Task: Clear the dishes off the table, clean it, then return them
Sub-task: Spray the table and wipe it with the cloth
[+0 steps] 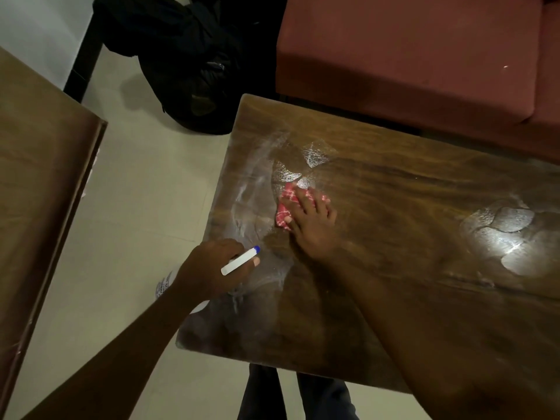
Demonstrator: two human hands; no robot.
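Dark trouser legs [263, 392] stand closest, under the near edge of the table, and two bare forearms reach out above them. At far left lies a second wooden surface [39, 177], its long edge running slantwise, well apart from the table with a strip of pale tiled floor [145, 183] between them. Farther back on that floor sits a black bag [188, 62], slumped just beyond the table's far left corner. The left hand [209, 268] hovers at the table's left edge, fingers curled round the head of a spray bottle [239, 262]. The white nozzle with its blue tip points toward the tabletop, while the printed body of the bottle hangs below the wrist and is mostly hidden by it. The table [394, 207], dark and wood-grained, carries whitish wet streaks [251, 177] down its left part. To their right the right hand [312, 225] lies flat with fingers spread, pressing down on a red-and-white patterned cloth [286, 204]. The cloth rests on the tabletop in the left half, its right part covered by the fingers. Farther right a patch of glare [509, 244] shines on swirled wet marks. Behind the table, close along its far edge, stands a reddish-brown sofa [409, 50].
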